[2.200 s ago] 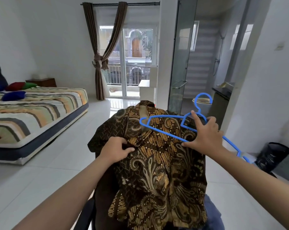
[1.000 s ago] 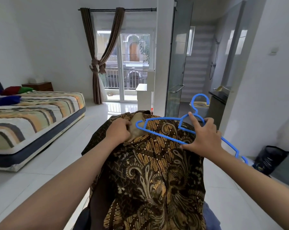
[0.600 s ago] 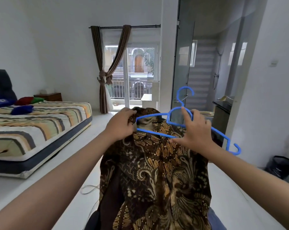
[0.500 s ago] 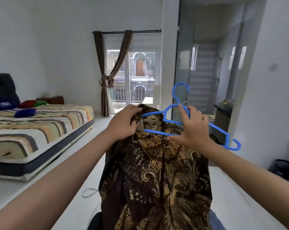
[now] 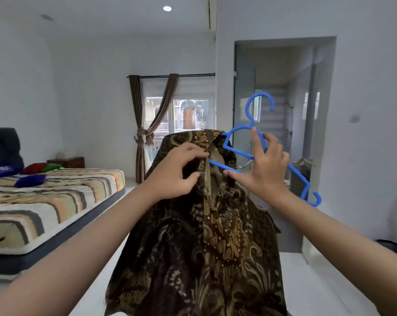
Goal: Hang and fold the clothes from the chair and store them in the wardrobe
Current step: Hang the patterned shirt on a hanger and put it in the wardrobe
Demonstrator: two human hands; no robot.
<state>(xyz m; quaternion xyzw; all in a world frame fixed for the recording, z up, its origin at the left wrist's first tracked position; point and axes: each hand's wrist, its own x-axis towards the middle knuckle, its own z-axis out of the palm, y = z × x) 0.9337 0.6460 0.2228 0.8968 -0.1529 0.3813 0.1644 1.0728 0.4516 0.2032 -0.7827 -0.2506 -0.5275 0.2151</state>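
Observation:
A brown and gold batik shirt (image 5: 215, 242) hangs in the air in front of me, its hem running off the bottom of the view. My left hand (image 5: 179, 172) pinches the shirt at the collar opening. My right hand (image 5: 264, 167) grips a blue plastic hanger (image 5: 304, 179) at its neck. The hanger's left arm is tucked inside the shirt's collar; its hook points up and its right arm sticks out past the shirt. The chair is hidden behind the shirt.
A low bed (image 5: 44, 201) with a striped cover and coloured cushions lies at the left. A curtained balcony door (image 5: 181, 117) is straight ahead. At the right a glass door (image 5: 244, 133) opens into a bathroom. A dark bag (image 5: 393, 247) sits on the floor at far right.
Both hands have lifted the shirt and hanger higher, and the view has tilted up. The hanger's left arm has slid into the collar, and its hook has turned upright.

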